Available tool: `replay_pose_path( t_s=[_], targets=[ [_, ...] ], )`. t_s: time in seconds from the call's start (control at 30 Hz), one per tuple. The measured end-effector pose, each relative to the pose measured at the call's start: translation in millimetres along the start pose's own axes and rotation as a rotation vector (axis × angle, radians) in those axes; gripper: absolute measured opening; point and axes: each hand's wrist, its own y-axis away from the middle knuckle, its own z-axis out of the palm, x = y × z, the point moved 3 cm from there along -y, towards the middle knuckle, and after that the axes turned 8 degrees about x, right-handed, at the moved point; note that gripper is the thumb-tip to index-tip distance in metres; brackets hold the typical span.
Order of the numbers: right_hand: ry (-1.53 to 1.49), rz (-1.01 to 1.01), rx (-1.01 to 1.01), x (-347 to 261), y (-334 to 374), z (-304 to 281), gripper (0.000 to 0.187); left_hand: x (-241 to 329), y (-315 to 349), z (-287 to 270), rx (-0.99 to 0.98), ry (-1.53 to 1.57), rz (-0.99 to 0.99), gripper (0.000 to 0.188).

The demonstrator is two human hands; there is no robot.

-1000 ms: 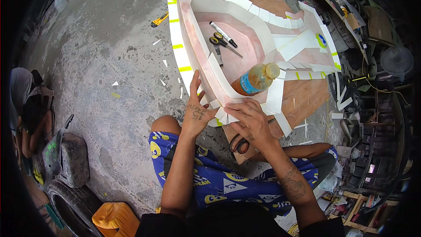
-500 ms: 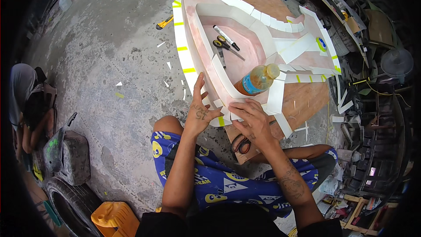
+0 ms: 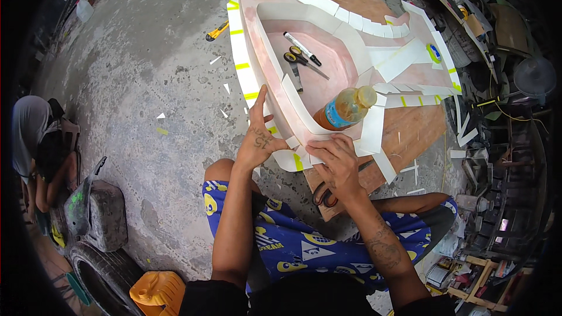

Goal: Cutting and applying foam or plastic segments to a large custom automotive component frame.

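Observation:
In front of me lies a large pinkish moulded panel (image 3: 319, 41) with a deep recess, edged by white card strips with yellow tape. My left hand (image 3: 256, 143) rests at its near left edge, thumb and fingers spread apart, holding nothing. The fingers of my right hand (image 3: 338, 167) are bent over the near corner, gripping a white card strip (image 3: 316, 146) there; the thumb is partly hidden. Just beyond that hand stands a bottle (image 3: 346, 108) of amber liquid with a blue label. A marker (image 3: 301, 48) and black-and-yellow scissors (image 3: 297, 57) lie in the recess.
Beneath the panel is a plywood board (image 3: 404, 134), with dark-handled scissors (image 3: 323, 195) near my right wrist. A yellow utility knife (image 3: 217, 31) lies on the concrete floor among card scraps. A tyre (image 3: 105, 275) and orange jerrycan (image 3: 157, 292) stand lower left; a person (image 3: 35, 129) sits far left.
The view has shifted slightly. My left hand has moved a little to the left of the corner, its fingers still spread. My right hand keeps its hold at the near corner.

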Motion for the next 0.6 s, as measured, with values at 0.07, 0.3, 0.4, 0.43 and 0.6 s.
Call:
replay_pose_path(
  t_s=[0.07,0.3,0.4,0.43,0.6],
  targets=[
    [-0.024,0.002,-0.012,-1.8,-3.4,0.6,0.038,-7.5,-3.1,-3.7,-0.069,0.078,0.019,0.146],
    [-0.014,0.03,-0.013,-3.9,-4.9,-1.3,0.043,16.3,-7.4,0.3,-0.112,0.116,-0.167,0.144],
    [-0.009,0.026,-0.006,-2.4,-1.7,1.8,0.044,16.9,-10.8,-1.3,-0.127,0.084,-0.165,0.145],
    [-0.007,0.031,-0.004,-2.4,-2.2,1.9,0.044,18.2,-10.3,-1.6,-0.128,0.085,-0.182,0.146],
    [-0.014,0.01,-0.028,-4.9,-5.5,1.3,0.041,22.8,-11.5,-3.4,-0.114,0.085,-0.203,0.147]
  ],
)
